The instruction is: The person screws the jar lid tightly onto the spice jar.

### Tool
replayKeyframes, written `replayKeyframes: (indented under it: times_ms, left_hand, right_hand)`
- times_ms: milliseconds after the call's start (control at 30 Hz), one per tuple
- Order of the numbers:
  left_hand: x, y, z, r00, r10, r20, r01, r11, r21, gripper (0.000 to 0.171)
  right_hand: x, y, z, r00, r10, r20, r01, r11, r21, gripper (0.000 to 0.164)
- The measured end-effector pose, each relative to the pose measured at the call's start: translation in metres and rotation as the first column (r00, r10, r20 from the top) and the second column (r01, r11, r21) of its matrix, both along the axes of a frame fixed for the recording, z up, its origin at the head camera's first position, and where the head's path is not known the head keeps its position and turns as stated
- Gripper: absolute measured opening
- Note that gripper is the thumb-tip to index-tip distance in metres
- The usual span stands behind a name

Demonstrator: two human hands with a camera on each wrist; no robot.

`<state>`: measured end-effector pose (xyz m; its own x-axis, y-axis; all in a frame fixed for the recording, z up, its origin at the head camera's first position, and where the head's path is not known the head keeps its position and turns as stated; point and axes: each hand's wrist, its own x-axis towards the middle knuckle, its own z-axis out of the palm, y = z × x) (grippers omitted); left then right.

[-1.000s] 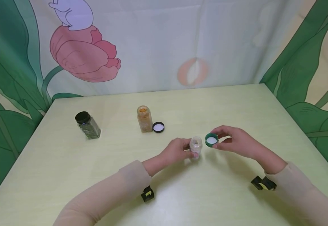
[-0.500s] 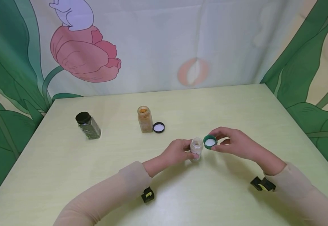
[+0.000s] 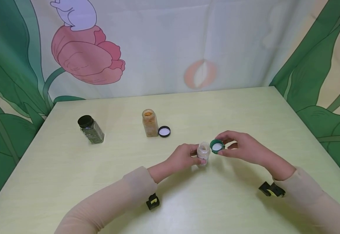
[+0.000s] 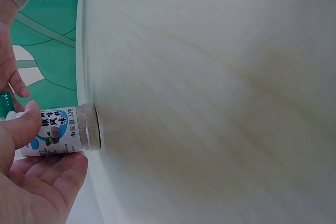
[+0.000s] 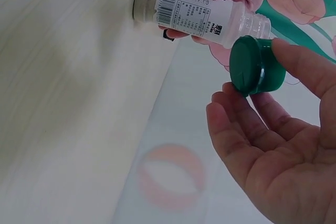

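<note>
1. So the little bottle (image 3: 204,149) is see-through, with a wraparound white label (image 4: 70,144): dark Chinese print, a cartoon of something roundish with blue and green bits, plus a barcode (image 5: 166,10) and a stamped date round the other side. Mouth's uncovered, screw threads showing on the clear neck. Can't make out what's inside.
2. It's upright, right of the middle of the bench (image 3: 41,185), in the person's left hand (image 3: 182,156), thumb on one side, fingers wrapped round the other. Can't tell if the base is fully resting down.
3. Right hand (image 3: 247,148) is pinching a green cap (image 3: 217,147) with a white liner, tipped just beside the bottle's mouth. Can't swear whether they touch.
4. Bench is pale yellowish-green, smooth, faint grain, soft arm shadows on it.
5. Further back there's an open jar of orange stuff (image 3: 150,126), a black lid (image 3: 164,131) lying liner-up right by its base, and over on the left a black-topped jar of green stuff (image 3: 92,131).
6. Behind everything hangs a cloth backdrop (image 3: 158,48): pink flower, lilac rabbit, big green leaves.
</note>
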<state>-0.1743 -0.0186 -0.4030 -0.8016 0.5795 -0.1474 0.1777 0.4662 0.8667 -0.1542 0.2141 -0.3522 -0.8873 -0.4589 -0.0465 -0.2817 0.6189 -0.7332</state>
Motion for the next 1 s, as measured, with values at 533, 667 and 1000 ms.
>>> replayKeyframes:
  times_ms: [533, 667, 1000]
  left_hand:
    - [-0.001, -0.001, -0.001, 1.0, -0.013, -0.021, 0.013, 1.0, -0.004, 0.039]
    - [-0.002, -0.002, 0.0, 0.999, -0.015, -0.028, 0.015, 1.0, -0.015, 0.04]
    - [-0.001, -0.002, -0.003, 0.999, -0.02, -0.031, 0.02, 1.0, -0.004, 0.039]
  right_hand:
    - [-0.002, -0.001, 0.006, 0.999, 0.015, -0.031, -0.014, 0.999, 0.03, 0.04]
    - [-0.003, -0.002, 0.009, 0.999, 0.019, -0.04, -0.017, 0.999, 0.032, 0.04]
    - [-0.01, -0.006, 0.004, 0.997, 0.062, 0.04, -0.059, 0.994, -0.092, 0.041]
